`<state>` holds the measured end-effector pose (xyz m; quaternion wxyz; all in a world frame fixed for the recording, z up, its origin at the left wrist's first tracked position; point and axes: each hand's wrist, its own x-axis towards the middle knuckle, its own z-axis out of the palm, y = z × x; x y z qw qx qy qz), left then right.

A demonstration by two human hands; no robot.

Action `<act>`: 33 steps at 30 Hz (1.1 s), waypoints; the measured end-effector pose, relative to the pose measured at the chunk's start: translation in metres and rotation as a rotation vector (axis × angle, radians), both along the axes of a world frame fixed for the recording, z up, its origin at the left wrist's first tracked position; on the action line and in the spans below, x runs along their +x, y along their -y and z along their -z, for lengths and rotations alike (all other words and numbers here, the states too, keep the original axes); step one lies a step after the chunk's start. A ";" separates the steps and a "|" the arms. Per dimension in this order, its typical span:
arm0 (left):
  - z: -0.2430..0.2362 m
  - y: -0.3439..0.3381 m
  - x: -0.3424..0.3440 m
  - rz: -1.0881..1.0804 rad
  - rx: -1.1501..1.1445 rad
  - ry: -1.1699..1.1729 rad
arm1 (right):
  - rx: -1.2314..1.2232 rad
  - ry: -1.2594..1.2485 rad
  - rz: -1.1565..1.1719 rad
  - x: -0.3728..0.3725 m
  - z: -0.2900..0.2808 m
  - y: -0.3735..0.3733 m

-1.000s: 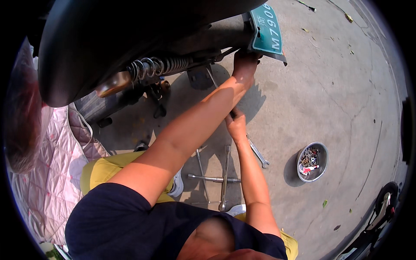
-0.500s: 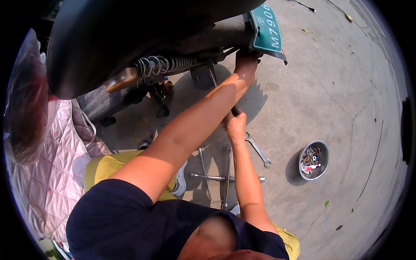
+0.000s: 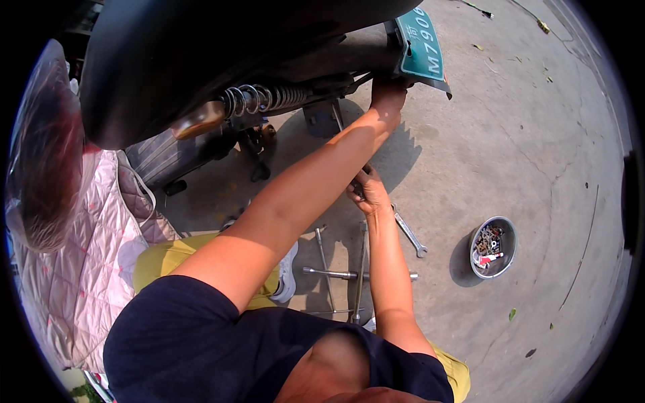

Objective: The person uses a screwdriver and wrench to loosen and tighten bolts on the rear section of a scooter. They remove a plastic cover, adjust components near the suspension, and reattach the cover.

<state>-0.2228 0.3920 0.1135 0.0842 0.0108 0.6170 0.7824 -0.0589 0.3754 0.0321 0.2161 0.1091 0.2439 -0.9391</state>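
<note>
The scooter's rear end (image 3: 349, 57) fills the top of the view, dark and bulky, its underside in shadow; a green number plate (image 3: 420, 43) hangs tilted at its tail, and the left hand (image 3: 388, 94) reaches up to grip the frame just beneath that plate; a coiled metal shock spring (image 3: 262, 99) lies slantwise under the black body, left of that grip; the right hand (image 3: 366, 191) is closed around a dark slim tool (image 3: 359, 190), mostly hidden in the fist, lower down and above the concrete.
</note>
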 end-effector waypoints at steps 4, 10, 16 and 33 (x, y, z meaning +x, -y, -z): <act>0.002 0.000 -0.001 -0.018 -0.023 0.053 | 0.628 -0.045 0.177 0.002 -0.012 0.002; 0.002 -0.001 0.000 -0.041 -0.017 0.084 | 1.346 -0.357 0.456 -0.002 -0.020 0.010; 0.002 0.000 -0.001 -0.016 -0.038 0.076 | 1.027 -0.118 0.262 -0.001 -0.029 0.005; -0.007 0.002 0.005 -0.015 0.090 0.108 | -0.206 0.061 -0.151 -0.024 0.011 -0.001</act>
